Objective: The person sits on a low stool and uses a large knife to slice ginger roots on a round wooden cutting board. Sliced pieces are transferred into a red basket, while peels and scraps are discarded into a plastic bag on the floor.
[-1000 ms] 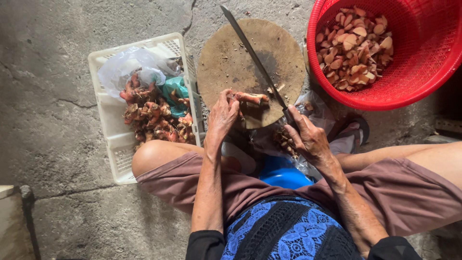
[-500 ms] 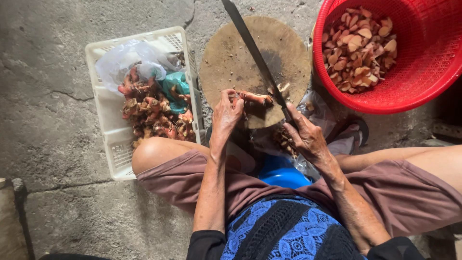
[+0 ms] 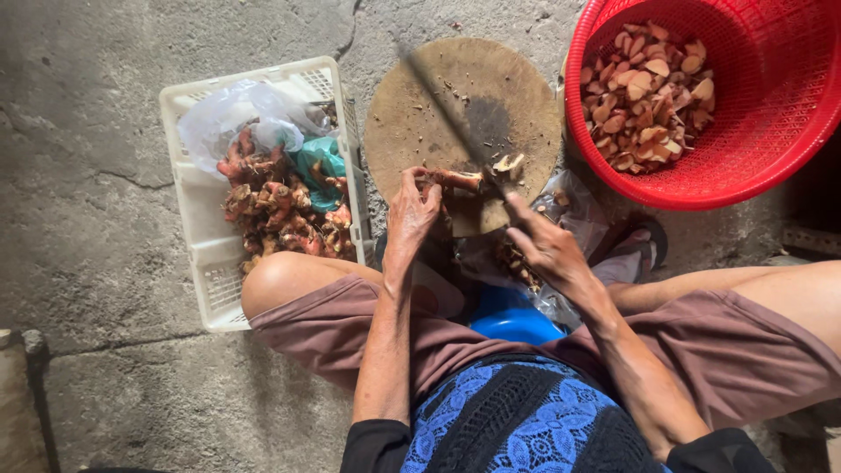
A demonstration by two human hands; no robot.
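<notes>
Rough concrete floor [image 3: 105,158] carries a round wooden chopping board [image 3: 438,105]; on it the left hand [image 3: 412,215] pinches a ginger root [image 3: 455,180], while the right hand [image 3: 547,250] grips a blurred knife [image 3: 438,109].

The left hand [image 3: 412,210] pinches a long root piece [image 3: 455,180] w/ its fingertips and presses it on the round wood board [image 3: 438,96]. The right hand [image 3: 543,245] grips a big knife [image 3: 447,114]. The blade looks blurry; it sits just past the left fingertips, across the root. A few cut bits [image 3: 510,163] lie right by the right fingers, on the board. Out past the right fingers, a red basket [image 3: 771,140] holds cut root slices [image 3: 648,92]. Beside the left hand's outer side, a white crate [image 3: 206,263] holds whole roots [image 3: 280,215] & plastic bags [image 3: 236,114]. A blue bowl [image 3: 512,320] sits under the wrists, btwn the knees.
</notes>
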